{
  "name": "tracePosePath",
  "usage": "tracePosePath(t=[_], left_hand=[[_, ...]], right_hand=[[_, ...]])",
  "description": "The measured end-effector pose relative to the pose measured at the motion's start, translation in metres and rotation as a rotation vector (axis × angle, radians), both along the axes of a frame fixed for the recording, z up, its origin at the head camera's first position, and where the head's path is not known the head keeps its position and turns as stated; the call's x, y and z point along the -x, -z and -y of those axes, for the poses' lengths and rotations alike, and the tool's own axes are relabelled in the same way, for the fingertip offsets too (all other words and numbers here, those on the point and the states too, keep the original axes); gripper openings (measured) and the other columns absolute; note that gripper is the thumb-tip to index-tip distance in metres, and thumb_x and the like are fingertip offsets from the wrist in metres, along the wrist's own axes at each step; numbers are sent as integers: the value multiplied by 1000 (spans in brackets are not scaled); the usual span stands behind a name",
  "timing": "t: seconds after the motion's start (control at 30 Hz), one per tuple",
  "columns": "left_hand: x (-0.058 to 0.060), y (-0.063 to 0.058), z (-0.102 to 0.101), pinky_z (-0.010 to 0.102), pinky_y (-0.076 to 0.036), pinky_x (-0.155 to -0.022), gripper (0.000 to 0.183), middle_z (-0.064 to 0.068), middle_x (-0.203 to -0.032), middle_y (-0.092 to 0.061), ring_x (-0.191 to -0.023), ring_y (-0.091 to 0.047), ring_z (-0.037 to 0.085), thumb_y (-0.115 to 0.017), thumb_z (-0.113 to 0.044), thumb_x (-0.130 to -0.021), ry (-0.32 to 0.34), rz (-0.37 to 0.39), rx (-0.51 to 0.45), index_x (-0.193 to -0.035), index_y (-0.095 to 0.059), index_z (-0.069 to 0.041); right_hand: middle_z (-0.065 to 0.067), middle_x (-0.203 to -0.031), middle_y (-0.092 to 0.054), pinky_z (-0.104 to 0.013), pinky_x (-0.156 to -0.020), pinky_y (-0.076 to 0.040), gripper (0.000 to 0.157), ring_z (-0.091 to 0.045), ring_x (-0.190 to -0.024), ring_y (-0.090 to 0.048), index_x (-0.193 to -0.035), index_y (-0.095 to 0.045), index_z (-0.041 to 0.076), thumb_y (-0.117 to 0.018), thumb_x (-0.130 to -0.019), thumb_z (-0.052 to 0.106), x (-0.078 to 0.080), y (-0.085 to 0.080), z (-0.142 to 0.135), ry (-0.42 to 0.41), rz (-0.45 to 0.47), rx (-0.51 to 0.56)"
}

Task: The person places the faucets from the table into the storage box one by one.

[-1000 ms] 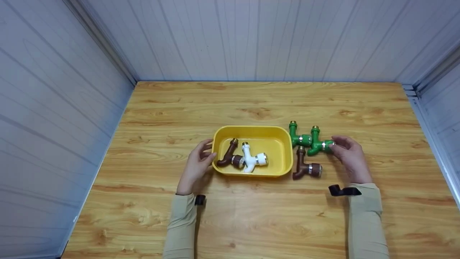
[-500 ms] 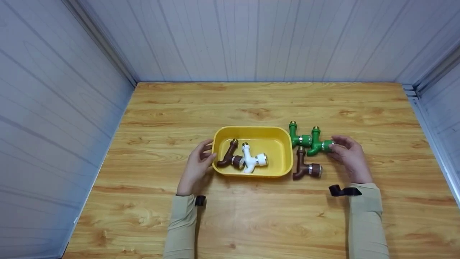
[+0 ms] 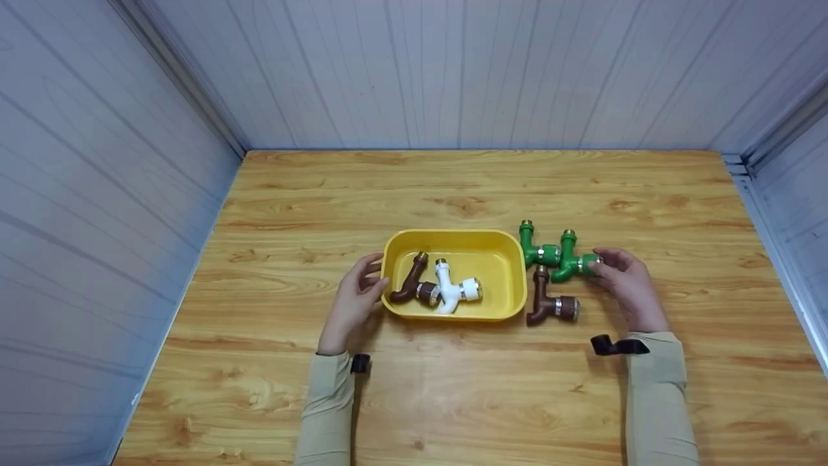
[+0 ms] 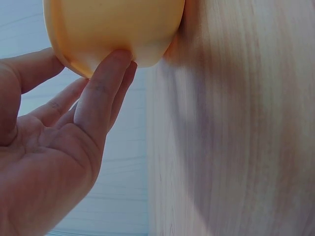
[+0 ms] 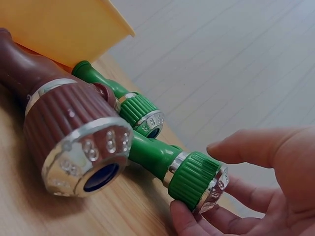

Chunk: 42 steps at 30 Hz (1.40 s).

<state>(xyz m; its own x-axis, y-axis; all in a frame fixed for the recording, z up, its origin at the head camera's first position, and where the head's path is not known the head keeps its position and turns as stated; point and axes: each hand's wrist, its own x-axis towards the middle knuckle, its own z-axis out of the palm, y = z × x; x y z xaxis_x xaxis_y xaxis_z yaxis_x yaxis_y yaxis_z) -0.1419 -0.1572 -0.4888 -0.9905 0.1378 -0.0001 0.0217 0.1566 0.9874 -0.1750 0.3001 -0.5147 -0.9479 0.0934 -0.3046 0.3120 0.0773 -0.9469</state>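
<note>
A yellow plastic tub (image 3: 455, 315) sits on the table, holding a brown tap (image 3: 409, 283) and a white tap (image 3: 451, 290). My left hand (image 3: 354, 294) touches the tub's left end, fingers fairly straight against its outer wall and thumb by the rim. In the left wrist view those fingertips (image 4: 118, 58) meet the wall. My right hand (image 3: 627, 285) has thumb and fingers around the ribbed knob of a green tap (image 5: 194, 181), which lies on the table. A second green tap (image 3: 530, 249) and another brown tap (image 3: 546, 301) lie between it and the tub.
The wood-grain table (image 3: 453, 401) runs back to a pale panelled wall (image 3: 427, 77). More panels stand at the left (image 3: 84, 226) and right. Black bands (image 3: 618, 345) are on both wrists, over beige sleeves.
Hands, tub and taps keep their places relative to each other. The head view has tilted very slightly, so everything appears a few pixels lower.
</note>
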Motion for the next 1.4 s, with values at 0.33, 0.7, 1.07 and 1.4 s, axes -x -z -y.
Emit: tracePosePath(t=[0.33,0.7,1.07,1.4], left_hand=[[0,3,2,41,-50,-89,46,36,-126,-50,-107,-53,51,-58,5,-92,6,-2,-16,-136,-42,10],[-2,1,0,37,-51,-86,46,37,-125,-49,-105,-55,49,-58,4,-92,1,-24,7,-135,-43,11],[-2,0,1,39,-52,-84,46,36,-126,-49,-107,-54,50,-58,3,-93,1,-9,3,-136,-43,10],[-1,1,0,39,-51,-86,46,36,-126,-49,-106,-55,47,-58,3,-92,-3,-11,2,-135,-43,11]], right_hand=[[-6,-114,-53,-22,-82,-49,50,-9,-95,-55,-134,-43,-7,-65,-92,10,-3,2,0,-3,-25,15],[-7,-114,-52,-22,-79,-51,44,-8,-92,-59,-129,-47,-7,-65,-91,5,-7,1,-2,-1,-52,50],[-6,-118,-50,-23,-85,-50,47,-10,-96,-57,-131,-47,-5,-66,-90,7,-10,-5,-4,35,-37,22],[-3,-119,-50,-20,-84,-50,48,-11,-102,-54,-129,-49,-4,-70,-88,9,-14,-13,-7,73,-61,9]])
